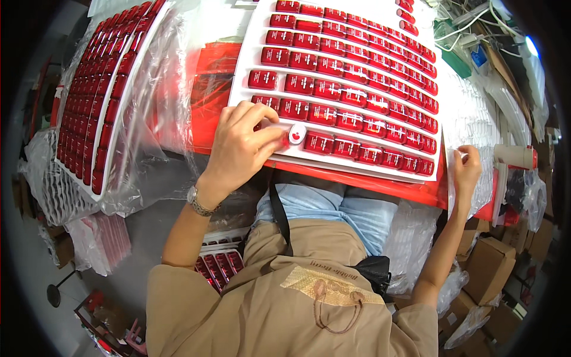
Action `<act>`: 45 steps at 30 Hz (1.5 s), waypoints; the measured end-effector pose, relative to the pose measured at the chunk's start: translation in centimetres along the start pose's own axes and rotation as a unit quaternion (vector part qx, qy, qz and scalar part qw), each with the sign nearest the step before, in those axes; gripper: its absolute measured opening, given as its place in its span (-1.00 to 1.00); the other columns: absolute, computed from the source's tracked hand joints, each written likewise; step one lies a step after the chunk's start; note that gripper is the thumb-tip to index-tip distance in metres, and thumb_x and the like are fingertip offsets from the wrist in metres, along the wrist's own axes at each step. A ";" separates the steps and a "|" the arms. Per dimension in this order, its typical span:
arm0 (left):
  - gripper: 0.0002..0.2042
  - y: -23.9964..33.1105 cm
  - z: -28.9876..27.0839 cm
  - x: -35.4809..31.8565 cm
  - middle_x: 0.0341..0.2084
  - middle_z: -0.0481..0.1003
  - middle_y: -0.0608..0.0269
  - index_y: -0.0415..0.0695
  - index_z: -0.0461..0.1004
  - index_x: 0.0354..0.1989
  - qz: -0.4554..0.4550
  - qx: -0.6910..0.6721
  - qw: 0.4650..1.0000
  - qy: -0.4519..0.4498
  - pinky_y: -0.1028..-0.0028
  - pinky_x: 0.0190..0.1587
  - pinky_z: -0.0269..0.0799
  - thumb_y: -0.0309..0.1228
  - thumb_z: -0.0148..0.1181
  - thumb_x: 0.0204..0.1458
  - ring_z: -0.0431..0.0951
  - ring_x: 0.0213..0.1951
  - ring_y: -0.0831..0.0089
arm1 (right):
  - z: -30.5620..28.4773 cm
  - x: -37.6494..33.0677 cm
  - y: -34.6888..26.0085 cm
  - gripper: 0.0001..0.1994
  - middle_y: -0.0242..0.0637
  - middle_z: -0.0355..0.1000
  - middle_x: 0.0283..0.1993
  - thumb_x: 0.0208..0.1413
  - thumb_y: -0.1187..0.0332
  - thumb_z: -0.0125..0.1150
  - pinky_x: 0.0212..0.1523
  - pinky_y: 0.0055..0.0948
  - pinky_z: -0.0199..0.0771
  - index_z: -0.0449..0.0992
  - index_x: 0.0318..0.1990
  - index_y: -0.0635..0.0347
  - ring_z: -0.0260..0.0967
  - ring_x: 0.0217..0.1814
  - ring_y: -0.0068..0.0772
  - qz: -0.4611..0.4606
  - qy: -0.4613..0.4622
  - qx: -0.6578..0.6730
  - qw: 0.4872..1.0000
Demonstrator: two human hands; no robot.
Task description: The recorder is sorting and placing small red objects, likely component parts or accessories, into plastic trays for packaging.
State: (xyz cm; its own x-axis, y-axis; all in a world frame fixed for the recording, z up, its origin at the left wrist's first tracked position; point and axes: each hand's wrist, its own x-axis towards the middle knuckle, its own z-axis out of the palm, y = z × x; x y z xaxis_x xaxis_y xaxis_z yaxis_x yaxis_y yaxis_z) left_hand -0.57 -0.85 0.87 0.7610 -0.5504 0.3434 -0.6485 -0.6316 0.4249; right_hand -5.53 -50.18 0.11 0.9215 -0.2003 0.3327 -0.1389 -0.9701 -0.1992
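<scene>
A white tray (pixel 244 71) filled with rows of small red rectangular boxes (pixel 333 89) lies on a red table in front of me. My left hand (pixel 241 143) rests at the tray's near left corner, fingers closed on a small white piece with a red mark (pixel 295 134), pressed against the bottom row. My right hand (pixel 466 169) is at the tray's right side, fingertips pinching a clear white sheet of small items (pixel 476 119) lying there.
Another tray of red boxes in clear plastic wrap (pixel 101 101) leans at the left. A white roll with a red end (pixel 516 156) lies at the right. Cardboard boxes (pixel 488 268) and plastic bags sit lower right; cables (pixel 470 30) upper right.
</scene>
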 end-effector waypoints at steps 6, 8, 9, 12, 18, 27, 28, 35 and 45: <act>-0.50 2.1 0.5 1.2 -0.26 0.40 0.29 -0.04 0.45 0.00 -0.030 -0.032 0.999 0.007 0.35 -0.10 0.18 -0.34 0.34 -0.23 0.37 -0.20 0.38 | -1.5 1.3 -13.6 -0.79 -0.33 0.47 -0.33 0.10 0.53 0.16 -0.30 -0.59 0.46 0.46 -0.10 0.33 0.42 -0.36 -0.56 0.091 0.002 0.504 0.859; -0.50 2.6 0.8 1.9 -0.31 0.38 0.29 -0.02 0.46 -0.01 0.002 0.010 1.000 -0.010 0.35 -0.10 0.18 -0.33 0.35 -0.23 0.37 -0.22 0.37 | -0.9 0.6 -18.2 -0.76 -0.29 0.48 -0.31 0.08 0.57 0.16 -0.28 -0.60 0.48 0.45 -0.07 0.34 0.46 -0.34 -0.54 0.073 -0.103 0.568 0.813; -0.50 2.7 0.6 2.1 -0.31 0.38 0.29 -0.02 0.46 -0.01 0.000 0.010 1.000 -0.008 0.35 -0.10 0.18 -0.33 0.35 -0.23 0.37 -0.22 0.37 | -0.9 0.3 -20.0 -0.76 -0.27 0.48 -0.30 0.06 0.59 0.17 -0.27 -0.60 0.49 0.44 -0.08 0.35 0.47 -0.33 -0.53 0.072 -0.135 0.581 0.799; -0.63 2.3 1.0 2.7 -0.30 0.39 0.26 -0.06 0.49 -0.13 -0.035 -0.089 0.995 -0.011 0.34 -0.11 0.26 -0.45 0.32 -0.20 0.42 -0.21 0.32 | -0.7 -0.6 -22.3 -0.77 -0.22 0.48 -0.34 0.06 0.59 0.17 -0.29 -0.57 0.52 0.42 -0.10 0.40 0.49 -0.33 -0.51 0.069 -0.161 0.649 0.740; -0.54 4.7 2.9 1.0 -0.21 0.38 0.22 -0.18 0.22 -0.11 -0.174 -0.671 0.705 0.150 0.50 -0.02 0.41 -0.66 0.34 -0.16 0.42 -0.11 0.52 | -0.8 -4.1 -26.9 -0.79 -0.22 0.46 -0.34 0.00 0.68 0.20 -0.35 -0.62 0.52 0.37 -0.19 0.38 0.47 -0.37 -0.53 0.090 -0.169 0.730 0.656; -0.63 3.4 0.0 -0.2 -0.29 0.42 0.29 -0.17 0.50 -0.24 -0.071 -0.309 0.942 0.110 0.38 -0.11 0.40 -0.48 0.44 -0.30 0.48 -0.16 0.38 | -2.2 -3.0 -25.1 -0.57 -0.21 0.42 -0.38 -0.16 0.19 0.40 -0.50 -0.46 0.40 0.54 -0.12 0.22 0.40 -0.46 -0.35 -0.311 -0.135 0.397 0.853; -0.65 2.9 -0.7 -0.5 -0.32 0.41 0.31 -0.13 0.53 -0.28 -0.088 -0.191 0.972 0.107 0.35 -0.12 0.33 -0.42 0.44 -0.34 0.44 -0.18 0.36 | -1.6 -1.7 -23.1 -0.66 -0.19 0.43 -0.32 -0.05 0.29 0.36 -0.50 -0.49 0.39 0.52 -0.12 0.22 0.39 -0.46 -0.39 -0.327 -0.031 0.352 0.876; -0.62 1.8 0.9 0.2 -0.32 0.37 0.40 -0.05 0.54 -0.23 -0.024 0.001 0.999 0.022 0.31 -0.07 0.09 -0.29 0.39 -0.32 0.35 -0.18 0.43 | 2.9 4.7 -4.3 -0.71 -0.10 0.38 -0.10 0.03 0.33 0.21 -0.14 -0.23 0.40 0.47 -0.07 0.20 0.40 -0.17 -0.09 -0.065 -0.035 -0.157 0.985; -0.66 -1.0 -3.3 -1.2 -0.26 0.44 0.32 -0.12 0.50 -0.22 0.021 0.065 0.998 0.015 0.33 -0.04 0.20 -0.40 0.34 -0.26 0.41 -0.13 0.36 | 4.9 7.0 -4.4 -0.88 -0.09 0.38 -0.23 -0.02 0.39 0.22 -0.23 -0.21 0.37 0.46 -0.42 0.25 0.38 -0.20 -0.05 -0.050 0.002 -0.099 0.994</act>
State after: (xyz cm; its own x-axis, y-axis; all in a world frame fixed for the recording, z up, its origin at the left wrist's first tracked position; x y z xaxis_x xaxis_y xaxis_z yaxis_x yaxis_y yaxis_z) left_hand -0.74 2.24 2.84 0.7317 -0.5627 0.3848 -0.6755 -0.6744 0.2982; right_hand 3.34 -46.69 -1.18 0.9332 -0.1019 0.3446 -0.1157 -0.9931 0.0196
